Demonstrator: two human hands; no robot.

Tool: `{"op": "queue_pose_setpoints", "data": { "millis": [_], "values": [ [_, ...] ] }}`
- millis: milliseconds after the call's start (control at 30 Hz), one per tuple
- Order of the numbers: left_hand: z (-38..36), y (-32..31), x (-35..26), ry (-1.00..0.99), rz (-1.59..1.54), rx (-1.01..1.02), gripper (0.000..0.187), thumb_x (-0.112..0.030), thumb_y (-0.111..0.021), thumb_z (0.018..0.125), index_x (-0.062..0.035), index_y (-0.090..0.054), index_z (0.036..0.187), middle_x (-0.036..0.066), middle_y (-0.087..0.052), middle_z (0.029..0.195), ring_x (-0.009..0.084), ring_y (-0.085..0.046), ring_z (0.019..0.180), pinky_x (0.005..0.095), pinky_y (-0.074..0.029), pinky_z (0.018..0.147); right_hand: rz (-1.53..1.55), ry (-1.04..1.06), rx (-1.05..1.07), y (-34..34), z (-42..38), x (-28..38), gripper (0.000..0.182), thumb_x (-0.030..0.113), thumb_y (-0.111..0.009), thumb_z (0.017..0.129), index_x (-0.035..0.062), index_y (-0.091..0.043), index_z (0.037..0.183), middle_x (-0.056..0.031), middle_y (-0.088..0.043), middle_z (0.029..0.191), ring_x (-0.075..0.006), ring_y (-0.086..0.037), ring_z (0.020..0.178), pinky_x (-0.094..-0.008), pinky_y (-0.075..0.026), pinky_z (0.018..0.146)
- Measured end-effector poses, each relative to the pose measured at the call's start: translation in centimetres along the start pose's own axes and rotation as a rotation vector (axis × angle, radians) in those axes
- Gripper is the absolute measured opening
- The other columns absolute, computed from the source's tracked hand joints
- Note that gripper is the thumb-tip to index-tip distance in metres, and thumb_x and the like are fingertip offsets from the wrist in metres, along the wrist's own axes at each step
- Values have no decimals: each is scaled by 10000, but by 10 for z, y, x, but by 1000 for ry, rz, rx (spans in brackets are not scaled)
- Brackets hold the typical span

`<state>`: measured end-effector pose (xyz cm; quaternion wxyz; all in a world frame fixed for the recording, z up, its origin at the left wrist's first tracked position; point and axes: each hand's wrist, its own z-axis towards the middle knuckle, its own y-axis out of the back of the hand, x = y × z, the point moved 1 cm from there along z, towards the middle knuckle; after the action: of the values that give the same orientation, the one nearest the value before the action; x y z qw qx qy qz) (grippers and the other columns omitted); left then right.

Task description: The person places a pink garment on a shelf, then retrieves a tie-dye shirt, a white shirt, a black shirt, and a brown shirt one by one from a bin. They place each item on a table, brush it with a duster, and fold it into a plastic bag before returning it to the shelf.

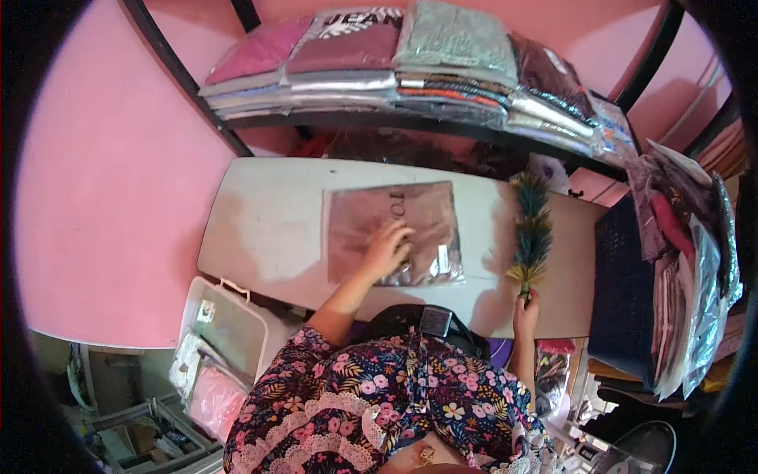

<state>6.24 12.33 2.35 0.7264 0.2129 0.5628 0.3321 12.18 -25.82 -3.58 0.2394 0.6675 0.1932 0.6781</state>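
Resting flat and open on the packet (392, 231), the left hand (386, 249); at its 3 o'clock, the right hand (525, 310) grips a duster (533, 233).

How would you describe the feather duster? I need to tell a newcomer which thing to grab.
On the white table below the shelf of folded clothes, look right of the flat bagged garment. The feather duster lies there, right hand gripping its handle: the only bushy, teal-and-yellow thing.
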Motion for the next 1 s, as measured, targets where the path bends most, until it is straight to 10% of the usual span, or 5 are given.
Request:
{"op": "queue_pose_setpoints", "data": {
  "millis": [267, 400, 567, 800, 1000],
  "values": [
    [-119, 30, 81, 556, 508, -25, 636, -365, -553, 851, -225, -289, 1412, 103, -148, 1505, 364, -105, 1379, 670, -94, 1014, -56, 122, 338, -53, -65, 56, 367, 99, -493, 860, 63, -426, 1219, -224, -613, 868, -386, -612, 750, -425, -480, 649],
    [-103, 29, 91, 545, 489, 6, 635, -389, -524, 874, -239, -255, 1429, 90, -117, 1515, 340, -88, 1387, 652, -78, 1025, -258, 513, 458, -71, -63, 70, 402, 114, -520, 836, 86, -435, 1228, -246, -607, 930, -419, -600, 806, -458, -482, 675],
    [-107, 39, 99, 468, 538, -57, 601, -398, -526, 869, -242, -310, 1407, 90, -166, 1503, 338, -96, 1387, 656, -48, 1031, -160, 393, 227, -96, -45, 61, 397, 150, -550, 827, 59, -468, 1205, -245, -601, 1003, -427, -595, 845, -465, -490, 716],
    [-163, 36, 130, 504, 557, -168, 566, -352, -531, 865, -240, -349, 1390, 84, -217, 1486, 337, -131, 1378, 627, -84, 1048, -267, 652, 610, -108, -58, 75, 358, 181, -574, 838, 85, -494, 1174, -232, -613, 947, -419, -604, 766, -481, -496, 662],
    [-175, 48, 128, 477, 462, -410, 468, -233, -528, 846, -158, -475, 1305, 124, -258, 1464, 341, -152, 1375, 620, -95, 1046, -144, 544, 341, -138, -39, 93, 330, 175, -555, 847, 119, -492, 1166, -201, -629, 885, -423, -599, 732, -500, -477, 623]
  ]
}}
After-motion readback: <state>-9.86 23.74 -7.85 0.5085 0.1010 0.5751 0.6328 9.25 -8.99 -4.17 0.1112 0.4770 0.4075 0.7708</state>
